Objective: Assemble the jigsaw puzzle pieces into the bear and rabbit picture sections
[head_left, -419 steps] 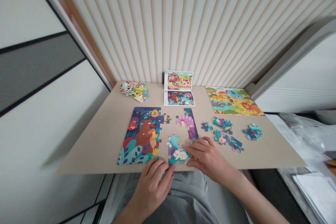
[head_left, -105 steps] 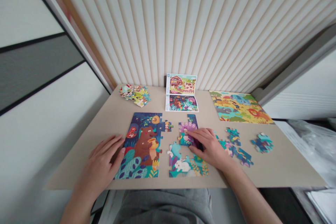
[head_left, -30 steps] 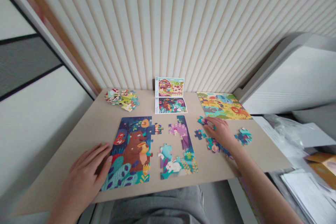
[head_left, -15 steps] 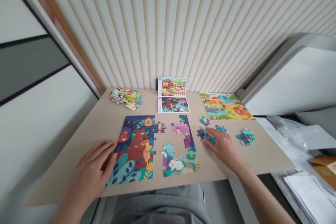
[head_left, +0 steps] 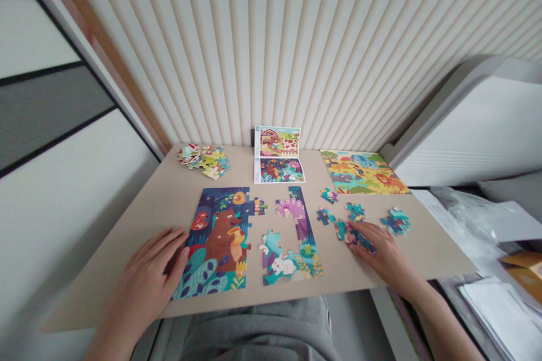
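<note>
A partly assembled jigsaw puzzle point(head_left: 224, 231) lies before me, its left section showing a brown bear with a honey pot. To its right is a joined section with a white rabbit point(head_left: 283, 265) and a purple peacock point(head_left: 296, 211), with a gap between the two. My left hand point(head_left: 150, 265) rests flat at the puzzle's lower left edge, fingers stretched out, holding nothing. Over on the right, my right hand point(head_left: 376, 245) has its thumb and fingers around dark blue puzzle pieces point(head_left: 366, 241), partly hidden beneath it. Beside its fingertips lies a teal and pink piece point(head_left: 344, 231).
Loose pieces point(head_left: 329, 196) lie right of the puzzle, with a small pile point(head_left: 397, 221) farther right. A folded picture card point(head_left: 279, 155) stands at the back, between a heap of pieces point(head_left: 205, 159) and a finished safari puzzle point(head_left: 364, 172). A pleated wall point(head_left: 271, 56) borders the table.
My right hand has moved right and toward me among the loose pieces, uncovering several of them and spreading them apart. My left hand has stayed in place.
</note>
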`<state>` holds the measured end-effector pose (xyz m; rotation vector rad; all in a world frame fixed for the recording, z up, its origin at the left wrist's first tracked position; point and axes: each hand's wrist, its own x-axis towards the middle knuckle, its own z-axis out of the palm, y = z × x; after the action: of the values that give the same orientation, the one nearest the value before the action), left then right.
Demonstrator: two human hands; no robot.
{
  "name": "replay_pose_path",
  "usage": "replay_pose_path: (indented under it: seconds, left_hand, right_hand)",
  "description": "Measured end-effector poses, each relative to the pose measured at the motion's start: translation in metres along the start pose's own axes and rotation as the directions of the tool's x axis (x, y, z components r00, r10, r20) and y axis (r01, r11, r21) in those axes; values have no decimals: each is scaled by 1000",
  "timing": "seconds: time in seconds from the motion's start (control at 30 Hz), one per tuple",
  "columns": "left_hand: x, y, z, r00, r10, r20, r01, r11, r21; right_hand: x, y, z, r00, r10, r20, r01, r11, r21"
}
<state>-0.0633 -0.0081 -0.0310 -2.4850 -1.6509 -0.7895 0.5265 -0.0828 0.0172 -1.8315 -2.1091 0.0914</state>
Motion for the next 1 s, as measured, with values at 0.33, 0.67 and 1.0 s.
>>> replay_pose_path:
  seconds: [0.33, 0.67, 1.0]
  left_hand:
    - [1, 0, -2, 1000, -25, 18, 25, 1000, 5]
    - [1, 0, -1, 1000, -24, 15, 24, 1000, -15]
    - [1, 3, -3, 1000, -19, 8, 19, 1000, -16]
  right_hand:
    - [14, 3, -7, 996, -60, 59, 59, 998, 18]
    - [26, -28, -7, 996, -77, -46, 74, 995, -73]
    - [15, -33, -6, 996, -71, 58, 77, 990, -117]
